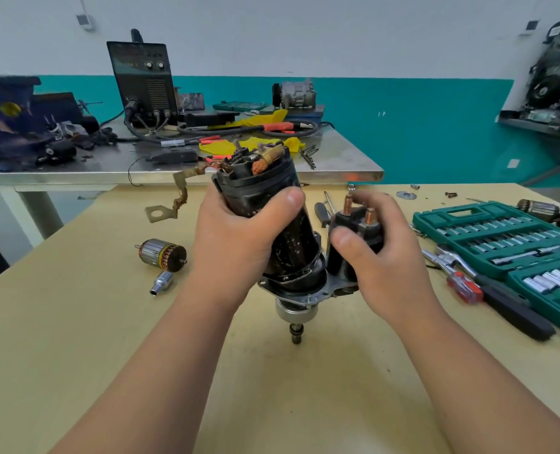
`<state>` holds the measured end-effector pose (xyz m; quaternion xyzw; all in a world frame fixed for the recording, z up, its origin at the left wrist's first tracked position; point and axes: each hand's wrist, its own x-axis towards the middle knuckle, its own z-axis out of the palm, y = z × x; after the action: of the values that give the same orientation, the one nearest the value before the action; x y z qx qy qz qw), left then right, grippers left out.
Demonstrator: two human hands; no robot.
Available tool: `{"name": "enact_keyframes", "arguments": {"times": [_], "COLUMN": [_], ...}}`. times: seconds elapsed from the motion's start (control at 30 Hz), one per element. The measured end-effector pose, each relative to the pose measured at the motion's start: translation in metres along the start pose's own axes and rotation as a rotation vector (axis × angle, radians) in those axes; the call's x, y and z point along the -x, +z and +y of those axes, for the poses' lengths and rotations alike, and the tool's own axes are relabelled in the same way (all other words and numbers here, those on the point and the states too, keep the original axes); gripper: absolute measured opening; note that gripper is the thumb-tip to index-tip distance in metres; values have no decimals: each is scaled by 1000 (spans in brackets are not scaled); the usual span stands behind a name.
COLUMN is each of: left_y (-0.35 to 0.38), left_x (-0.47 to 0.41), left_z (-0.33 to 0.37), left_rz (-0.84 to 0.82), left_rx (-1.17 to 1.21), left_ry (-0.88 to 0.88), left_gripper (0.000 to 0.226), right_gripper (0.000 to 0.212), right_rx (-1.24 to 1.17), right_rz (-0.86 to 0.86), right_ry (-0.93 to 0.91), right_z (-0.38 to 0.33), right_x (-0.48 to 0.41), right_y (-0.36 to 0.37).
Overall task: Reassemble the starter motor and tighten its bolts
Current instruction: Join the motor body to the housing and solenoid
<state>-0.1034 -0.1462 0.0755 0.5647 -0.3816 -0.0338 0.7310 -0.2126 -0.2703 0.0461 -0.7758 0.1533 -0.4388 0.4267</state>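
A pale yellow worktop (75, 322) fills the near ground, with a teal and white wall far behind. Closest in, below both palms, the starter motor (291, 244) stands tilted with its shaft end down at the worktop. Whether the tip bears on the board cannot be told.

The left hand (236, 237) is wrapped round the motor's black body. Its thumb lies across the front near the open top, and its fingers are hidden behind. The right hand (380, 257) curls round the solenoid (357, 224) just beside the body, with the thumb pressed to its front and the fingers over the back by two copper studs.

Left of the left hand's knuckles, well apart, an armature (162, 253) lies on its side, with a small metal sleeve (162, 283) just nearer. A bent terminal strap (174, 204) hangs from the motor's top, beyond those knuckles.

Right of the right hand's fingers lie a red-handled screwdriver (462, 286) and an open green socket set (508, 237). Beyond the fingertips a washer (406, 194) rests near the worktop's far edge.

Farther off stands a steel bench (337, 158) carrying a dark welding machine (144, 83), cables and a yellow cloth (219, 147).
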Motion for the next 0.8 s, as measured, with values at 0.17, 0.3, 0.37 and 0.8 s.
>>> {"name": "enact_keyframes", "arguments": {"times": [0.17, 0.3, 0.37, 0.8], "left_y": [5, 3, 0, -20], "left_x": [9, 6, 4, -24], "left_z": [5, 4, 4, 19], "left_rz": [52, 117, 167, 205], "left_rx": [-62, -89, -107, 407], "left_ry": [12, 7, 2, -703], "left_gripper": [62, 58, 49, 38], "right_gripper": [36, 30, 32, 36], "right_rx": [39, 60, 70, 243], "right_rz": [61, 75, 92, -248], "right_ry": [-69, -73, -46, 532], "right_z": [-2, -4, -5, 43], "right_x": [2, 2, 2, -19], "right_y": [2, 9, 13, 27]}}
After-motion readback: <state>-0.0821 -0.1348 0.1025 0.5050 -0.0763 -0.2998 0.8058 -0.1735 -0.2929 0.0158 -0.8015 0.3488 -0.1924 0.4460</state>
